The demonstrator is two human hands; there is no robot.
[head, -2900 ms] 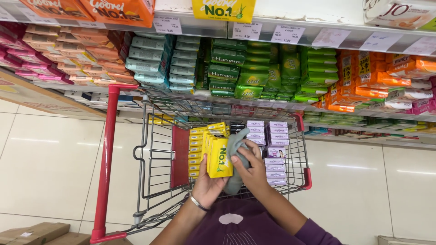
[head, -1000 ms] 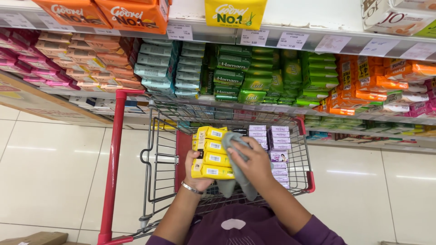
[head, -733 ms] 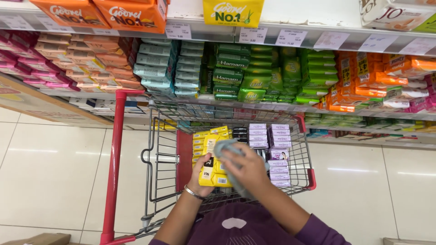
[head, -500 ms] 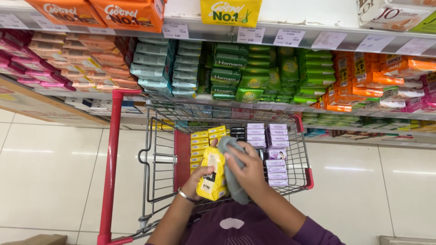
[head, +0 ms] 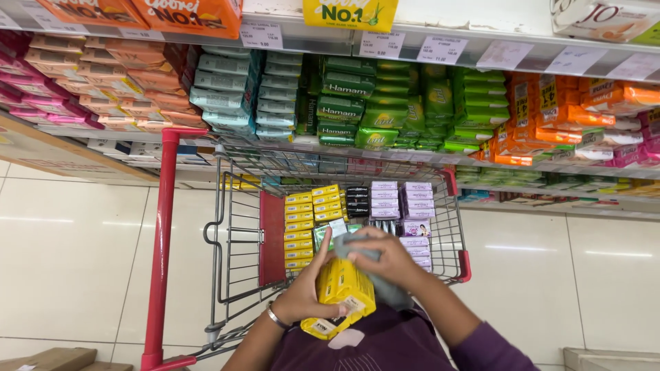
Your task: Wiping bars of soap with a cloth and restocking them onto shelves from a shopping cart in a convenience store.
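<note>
We stand on pale floor tiles before shop shelves (head: 385, 103) stacked with green, orange and pink soap packs; below us sits a red-framed wire cart (head: 240, 240) holding rows of yellow boxes (head: 299, 230) and purple boxes (head: 402, 199); our left hand (head: 306, 292) closes around a yellow pack (head: 342, 295) held just above the cart's near edge; our right hand (head: 385, 257) grips a grey cloth (head: 375, 271), pressing it against the top of that pack.
</note>
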